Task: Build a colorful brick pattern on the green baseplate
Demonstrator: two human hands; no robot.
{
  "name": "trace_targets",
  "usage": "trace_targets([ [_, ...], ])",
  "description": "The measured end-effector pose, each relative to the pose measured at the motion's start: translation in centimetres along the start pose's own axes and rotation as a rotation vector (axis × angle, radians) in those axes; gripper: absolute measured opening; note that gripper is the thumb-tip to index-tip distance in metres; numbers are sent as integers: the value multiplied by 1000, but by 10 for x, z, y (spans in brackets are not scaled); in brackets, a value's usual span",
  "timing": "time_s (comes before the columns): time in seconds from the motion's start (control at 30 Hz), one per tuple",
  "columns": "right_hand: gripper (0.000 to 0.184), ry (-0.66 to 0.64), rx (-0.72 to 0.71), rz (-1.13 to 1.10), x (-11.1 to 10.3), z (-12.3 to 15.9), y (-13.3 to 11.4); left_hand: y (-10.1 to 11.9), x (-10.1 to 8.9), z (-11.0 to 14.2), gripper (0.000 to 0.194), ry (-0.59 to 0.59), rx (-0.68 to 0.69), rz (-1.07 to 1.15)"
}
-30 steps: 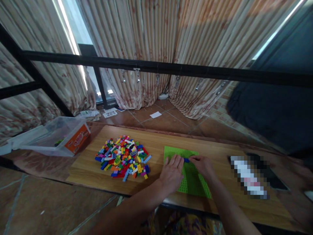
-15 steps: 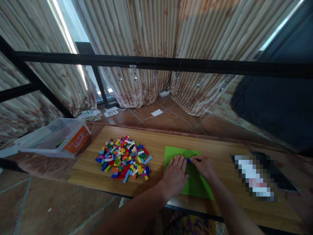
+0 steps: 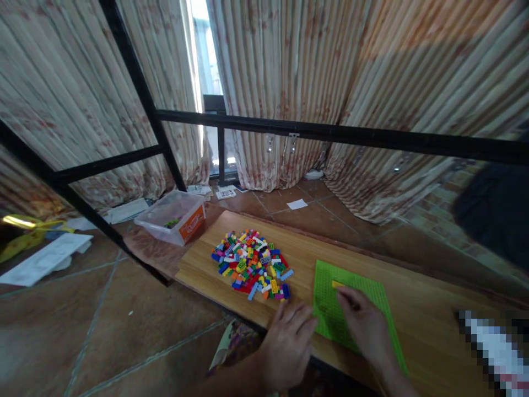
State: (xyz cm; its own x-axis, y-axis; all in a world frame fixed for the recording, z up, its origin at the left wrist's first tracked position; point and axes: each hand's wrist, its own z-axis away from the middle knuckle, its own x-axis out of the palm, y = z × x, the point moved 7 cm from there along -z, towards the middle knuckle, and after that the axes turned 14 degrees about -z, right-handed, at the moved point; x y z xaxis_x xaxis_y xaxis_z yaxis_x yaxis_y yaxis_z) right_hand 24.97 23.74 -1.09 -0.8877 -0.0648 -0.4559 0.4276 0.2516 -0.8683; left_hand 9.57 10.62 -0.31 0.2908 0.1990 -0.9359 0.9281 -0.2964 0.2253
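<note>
My left hand (image 3: 288,343) rests at the front edge of the table, fingers stretched out and apart, holding nothing. It lies between a heap of colourful toy bricks (image 3: 253,263) and the green studded baseplate (image 3: 374,282). Over the baseplate, my right hand (image 3: 366,325) has its thumb and fingers pinched together. What they hold, if anything, is hidden. Just beyond its fingertips a yellow brick (image 3: 336,284) shows on the baseplate. No blue piece can be seen at the right hand.
Left of the wooden tabletop (image 3: 206,256) stands a clear plastic bin (image 3: 165,218) with an orange label and some green pieces inside. A blurred-out flat item (image 3: 491,344) lies at the right. Black metal bars (image 3: 256,124) cross in front of the curtains.
My left hand has come off the baseplate toward the table's front edge. The right hand stays over the baseplate; the blue piece at its fingertips no longer shows. The view has swung left.
</note>
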Motion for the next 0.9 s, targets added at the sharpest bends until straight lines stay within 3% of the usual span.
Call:
trace_targets([
  [0.17, 35, -258, -117, -31, 83, 32, -27, -49, -16, 44, 43, 137, -170, -33],
  [0.33, 44, -351, -219, 56, 111, 27, -47, -52, -19, 43, 36, 159, -138, -42],
  [0.5, 40, -407, -201, 107, 116, 16, -50, -36, -3, 31, 40, 126, -55, 6],
  [0.63, 31, -372, -148, 77, 114, 16, -50, -40, 7, 20, 42, 111, -77, -8],
  [0.77, 31, -237, -33, -64, 90, 22, -43, -48, 6, 14, 43, 104, -107, -55],
  [0.9, 41, -89, 192, -314, 51, 37, -13, -43, 1, 13, 39, 192, -102, -17],
])
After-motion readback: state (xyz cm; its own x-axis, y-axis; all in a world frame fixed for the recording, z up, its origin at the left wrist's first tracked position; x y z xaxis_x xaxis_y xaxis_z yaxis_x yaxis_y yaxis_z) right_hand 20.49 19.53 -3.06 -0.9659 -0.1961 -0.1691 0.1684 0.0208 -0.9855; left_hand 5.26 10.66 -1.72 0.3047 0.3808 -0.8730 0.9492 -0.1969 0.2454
